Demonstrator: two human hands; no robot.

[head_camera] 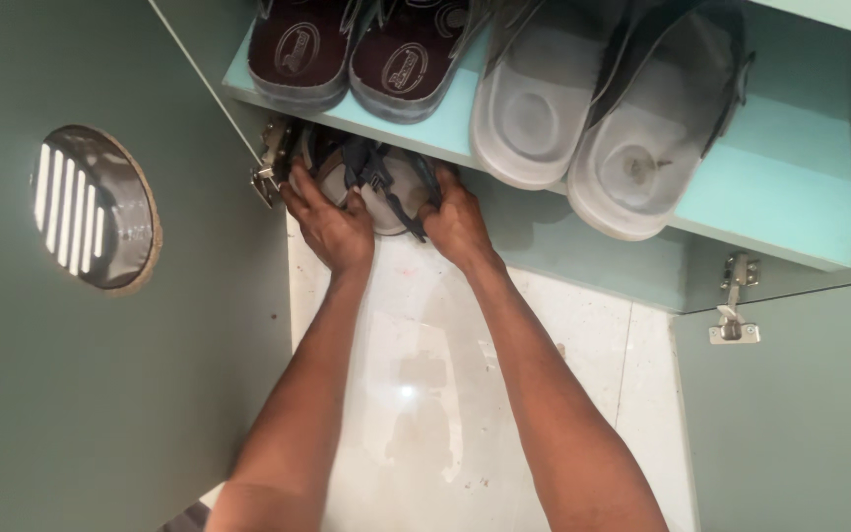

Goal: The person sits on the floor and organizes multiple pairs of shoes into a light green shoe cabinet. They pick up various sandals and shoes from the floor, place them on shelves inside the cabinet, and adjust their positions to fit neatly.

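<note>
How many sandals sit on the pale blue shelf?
4: two maroon-soled sandals at left, two grey-soled sandals at right. Others may hide beneath the shelf.

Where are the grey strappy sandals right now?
Head view, upper left of centre: the grey sandals sit under the light-blue shelf, between the left hand and right hand.

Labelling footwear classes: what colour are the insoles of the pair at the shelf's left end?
Dark maroon insoles with a pale oval mark on each; seen in the head view.
</note>
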